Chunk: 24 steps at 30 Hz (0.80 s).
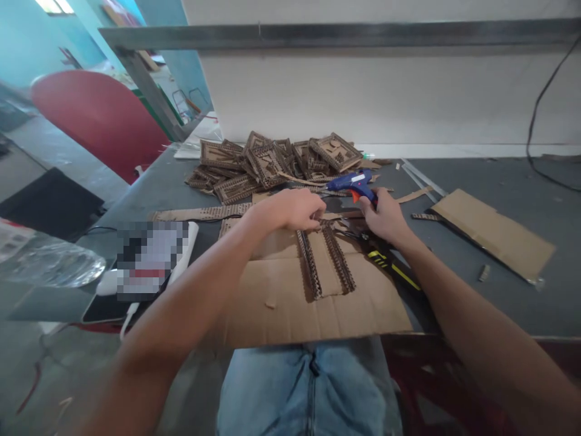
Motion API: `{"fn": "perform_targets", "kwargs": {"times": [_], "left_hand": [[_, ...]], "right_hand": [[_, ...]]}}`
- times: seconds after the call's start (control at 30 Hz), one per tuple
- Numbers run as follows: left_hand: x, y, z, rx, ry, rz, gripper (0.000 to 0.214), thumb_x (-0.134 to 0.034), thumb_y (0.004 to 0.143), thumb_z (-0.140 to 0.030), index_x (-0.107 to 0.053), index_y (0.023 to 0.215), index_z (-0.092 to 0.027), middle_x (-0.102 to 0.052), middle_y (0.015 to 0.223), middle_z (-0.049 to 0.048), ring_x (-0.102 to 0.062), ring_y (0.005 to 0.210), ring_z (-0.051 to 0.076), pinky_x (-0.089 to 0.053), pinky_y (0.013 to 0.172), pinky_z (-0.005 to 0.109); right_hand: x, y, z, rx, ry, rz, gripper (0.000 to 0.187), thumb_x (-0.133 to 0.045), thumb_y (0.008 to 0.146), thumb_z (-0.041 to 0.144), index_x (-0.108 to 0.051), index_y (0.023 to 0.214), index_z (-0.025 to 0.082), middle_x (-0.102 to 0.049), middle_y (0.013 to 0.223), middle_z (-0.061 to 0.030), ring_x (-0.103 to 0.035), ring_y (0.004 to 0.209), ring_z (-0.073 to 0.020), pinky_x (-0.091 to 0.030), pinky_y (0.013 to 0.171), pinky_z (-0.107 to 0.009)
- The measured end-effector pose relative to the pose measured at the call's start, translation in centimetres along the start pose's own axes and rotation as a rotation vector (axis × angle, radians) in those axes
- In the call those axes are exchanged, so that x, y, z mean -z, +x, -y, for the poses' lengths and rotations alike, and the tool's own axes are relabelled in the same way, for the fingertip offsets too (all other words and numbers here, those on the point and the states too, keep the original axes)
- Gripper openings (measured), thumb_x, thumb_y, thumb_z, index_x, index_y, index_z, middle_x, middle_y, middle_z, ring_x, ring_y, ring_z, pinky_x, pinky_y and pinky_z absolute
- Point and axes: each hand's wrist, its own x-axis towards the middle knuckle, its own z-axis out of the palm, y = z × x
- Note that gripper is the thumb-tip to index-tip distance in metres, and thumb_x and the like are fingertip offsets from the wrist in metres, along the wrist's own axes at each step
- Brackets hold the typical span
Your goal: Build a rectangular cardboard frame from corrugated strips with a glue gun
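**Glue gun aimed at pinned strips**

The right hand (385, 218), just right of the frame's centre, is closed around the orange-triggered grip of a blue glue gun (353, 181). The gun lies nearly level with its nozzle pointing left towards the other hand, which seems meant to bring the tip close to where the fingers work.

The left hand (295, 209), at centre frame, is curled with its knuckles up and its fingertips down on the far ends of two corrugated strips (324, 260). I cannot tell whether it pinches them or only presses on them. Either way, the hold looks like a way to keep the ends flat and steady.

The strips run side by side towards the person on a flat cardboard sheet (318, 315) in the lower middle of the frame. The sheet probably serves as a mat that spares the grey counter (521, 188).

A pile of cardboard frames (272, 160) sits above centre, beyond both hands. A yellow-and-black utility knife (390, 263) lies beside the right wrist, partly hidden under the forearm.
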Motion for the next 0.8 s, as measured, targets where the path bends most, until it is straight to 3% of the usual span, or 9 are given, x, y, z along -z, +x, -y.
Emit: {"fn": "perform_targets", "kwargs": {"times": [0.1, 0.23, 0.33, 0.43, 0.53, 0.63, 0.7, 0.8], "left_hand": [[0.7, -0.4, -0.1, 0.126, 0.017, 0.024, 0.016, -0.064, 0.086, -0.028, -0.076, 0.097, -0.023, -0.076, 0.094, 0.0062, -0.068, 0.083, 0.024, -0.043, 0.067, 0.031], [-0.3, -1.3, 0.6, 0.177, -0.017, 0.008, 0.011, -0.066, 0.085, -0.026, -0.076, 0.089, -0.023, -0.075, 0.086, 0.0058, -0.067, 0.076, 0.023, -0.04, 0.061, 0.03], [-1.1, -1.8, 1.8, 0.192, -0.073, -0.099, 0.014, -0.065, 0.087, -0.03, -0.077, 0.088, -0.022, -0.075, 0.085, 0.0066, -0.068, 0.077, 0.024, -0.04, 0.062, 0.03], [-1.9, -2.3, 2.8, 0.273, -0.153, -0.206, 0.021, -0.062, 0.09, -0.034, -0.077, 0.095, -0.02, -0.076, 0.086, 0.0073, -0.069, 0.077, 0.022, -0.044, 0.067, 0.029], [-2.8, -2.8, 2.9, 0.294, -0.144, -0.228, 0.021, -0.061, 0.089, -0.033, -0.077, 0.093, -0.019, -0.077, 0.084, 0.008, -0.07, 0.078, 0.024, -0.044, 0.066, 0.03], [-3.6, -3.1, 2.7, 0.337, -0.11, -0.264, 0.019, -0.062, 0.088, -0.03, -0.077, 0.095, -0.02, -0.077, 0.083, 0.0079, -0.07, 0.081, 0.026, -0.044, 0.066, 0.031], [-3.9, -2.9, 2.6, 0.329, -0.139, -0.319, 0.021, -0.062, 0.09, -0.032, -0.077, 0.095, -0.02, -0.077, 0.082, 0.0074, -0.069, 0.079, 0.025, -0.044, 0.067, 0.031], [-4.0, -2.2, 2.8, 0.226, -0.258, -0.363, 0.022, -0.061, 0.092, -0.035, -0.077, 0.095, -0.021, -0.075, 0.077, 0.0041, -0.066, 0.07, 0.02, -0.043, 0.067, 0.029]], "right_hand": [[0.4, -0.2, 0.2, 0.016, 0.169, -0.076, 0.039, -0.04, 0.099, 0.046, -0.053, 0.119, 0.016, -0.07, 0.098, -0.0156, -0.066, 0.089, -0.0309, -0.052, 0.085, -0.046], [1.1, -0.5, 1.0, 0.114, 0.287, -0.141, 0.043, -0.035, 0.1, 0.046, -0.049, 0.13, 0.018, -0.07, 0.105, -0.0142, -0.066, 0.097, -0.0291, -0.052, 0.091, -0.046], [1.2, -0.6, 1.1, 0.148, 0.322, -0.154, 0.042, -0.035, 0.099, 0.043, -0.048, 0.132, 0.021, -0.069, 0.107, -0.013, -0.066, 0.098, -0.029, -0.052, 0.091, -0.047], [1.2, -0.7, 0.9, 0.141, 0.385, -0.16, 0.041, -0.038, 0.095, 0.035, -0.046, 0.133, 0.023, -0.067, 0.098, -0.0088, -0.065, 0.083, -0.0253, -0.054, 0.079, -0.043], [1.7, -1.0, 1.1, 0.19, 0.39, -0.121, 0.035, -0.046, 0.091, 0.038, -0.049, 0.123, 0.023, -0.065, 0.089, -0.0047, -0.06, 0.073, -0.022, -0.053, 0.07, -0.038], [2.3, -1.6, 2.2, 0.202, 0.334, -0.093, 0.039, -0.064, 0.083, 0.053, -0.051, 0.105, 0.024, -0.062, 0.076, -0.0005, -0.057, 0.065, -0.0202, -0.05, 0.062, -0.034], [2.5, -1.9, 3.0, 0.164, 0.255, -0.151, 0.041, -0.071, 0.077, 0.057, -0.049, 0.092, 0.026, -0.057, 0.065, 0.0027, -0.053, 0.057, -0.0184, -0.046, 0.058, -0.033], [2.3, -2.1, 3.6, 0.162, 0.211, -0.229, 0.035, -0.068, 0.078, 0.053, -0.045, 0.08, 0.027, -0.053, 0.058, 0.0046, -0.049, 0.052, -0.0163, -0.045, 0.057, -0.032]]}}
